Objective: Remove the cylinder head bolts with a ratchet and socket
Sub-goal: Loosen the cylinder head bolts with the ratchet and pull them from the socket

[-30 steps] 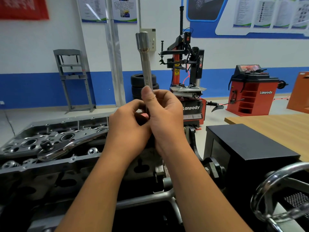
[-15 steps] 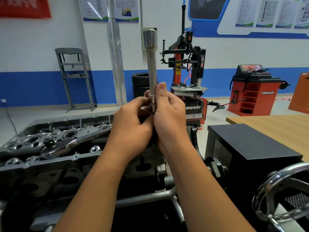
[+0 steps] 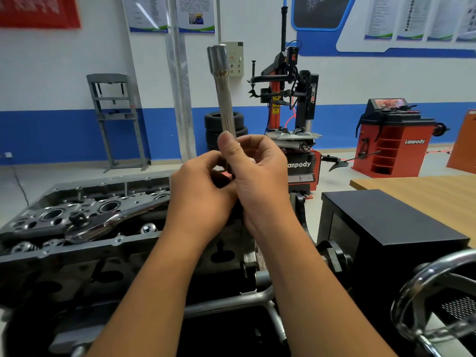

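While the ratchet (image 3: 103, 222) lies at left, both hands, left (image 3: 203, 197) and right (image 3: 260, 176), pinch the upright extension (image 3: 224, 99) at centre

White wall (image 3: 334, 81) with blue lower band, posters (image 3: 170, 14) up top — grey floor (image 3: 77, 173), tyre changer (image 3: 288, 99), stacked tyres (image 3: 213, 127), grey press frame (image 3: 116, 119), red balancer (image 3: 391, 137).
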The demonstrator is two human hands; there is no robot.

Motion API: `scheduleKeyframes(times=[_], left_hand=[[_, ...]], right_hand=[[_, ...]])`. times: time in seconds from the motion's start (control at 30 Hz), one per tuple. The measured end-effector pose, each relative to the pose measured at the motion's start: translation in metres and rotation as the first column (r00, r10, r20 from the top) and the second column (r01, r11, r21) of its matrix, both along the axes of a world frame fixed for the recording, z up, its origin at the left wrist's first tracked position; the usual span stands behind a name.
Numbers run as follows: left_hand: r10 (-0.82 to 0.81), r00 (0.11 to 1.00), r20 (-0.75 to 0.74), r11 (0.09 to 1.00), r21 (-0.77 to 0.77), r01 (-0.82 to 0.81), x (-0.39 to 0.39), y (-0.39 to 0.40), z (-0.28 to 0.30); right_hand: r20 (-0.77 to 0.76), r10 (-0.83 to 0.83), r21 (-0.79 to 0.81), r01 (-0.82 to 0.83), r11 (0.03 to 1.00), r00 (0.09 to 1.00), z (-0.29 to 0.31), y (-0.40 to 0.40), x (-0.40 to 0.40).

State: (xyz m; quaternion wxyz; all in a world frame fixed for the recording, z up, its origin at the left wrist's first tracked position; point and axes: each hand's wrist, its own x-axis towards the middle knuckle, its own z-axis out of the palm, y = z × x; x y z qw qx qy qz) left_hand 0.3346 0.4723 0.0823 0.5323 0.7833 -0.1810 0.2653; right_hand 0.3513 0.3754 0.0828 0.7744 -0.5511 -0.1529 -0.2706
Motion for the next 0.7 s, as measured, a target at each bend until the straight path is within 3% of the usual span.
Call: scheduleKeyframes(times=[0.2,0.47,0.6,0.7], left_hand=[[-0.129,0.991,-0.047,0.99,0.054,0.131,-0.0012,0.0023,0.0025],[-0.029,1.0,-0.003,0.999,0.042,0.029,0.0018,0.0002,-0.0018],[-0.109,0.994,0.002,0.992,0.069,0.109,-0.0006,0.0005,0.0004],[-0.076,0.997,-0.006,0.996,0.045,0.076,0.0007,0.0012,0.0002]], right_hand=[[-0.004,-0.048,0.012,0.048,0.999,0.999,0.0019,0.0007,0.0023],[0.002,-0.018,0.005,0.018,1.0,1.0,0.0009,-0.0004,0.0014],[-0.018,0.002,0.035,-0.002,0.999,1.0,0.0014,0.0002,0.0018],[-0.017,0.019,0.051,-0.018,0.999,1.0,0.0024,0.0014,0.0017]])
